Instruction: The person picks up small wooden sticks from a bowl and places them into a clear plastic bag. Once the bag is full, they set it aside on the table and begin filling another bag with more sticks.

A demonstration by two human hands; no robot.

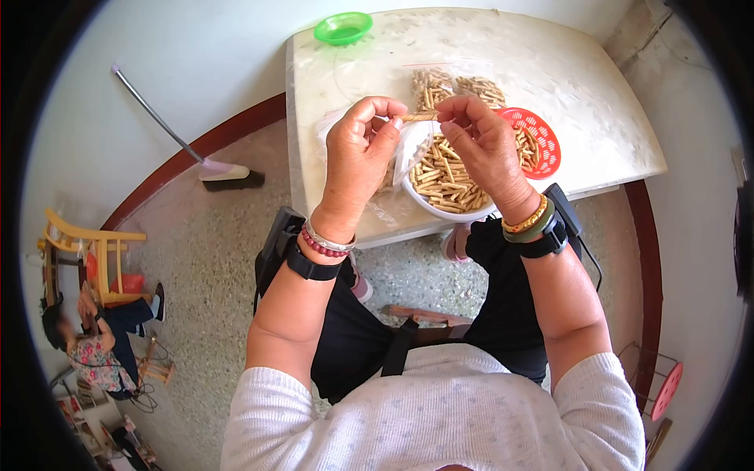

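Between my two hands a thin tan stick [419, 118] is held level above the table, each end pinched in fingertips. My left hand [357, 153] grips its left end, and my right hand [485, 145] has the right end. Below them stands a white bowl [455, 215] heaped with short tan sticks [446, 182] of the same look; their exact kind does not show. Just right of my right hand is a red perforated basket [550, 145] with more sticks in it. Clear plastic bags of sticks [432, 85] lie behind my hands.
The pale table [577, 86] is covered with clear plastic. A green bowl [343, 30] sits at its far left corner. A broom [224, 173] leans on the left wall. Further left, another person [98, 349] sits near a wooden chair [86, 243]. A red-topped stool [667, 390] stands at right.
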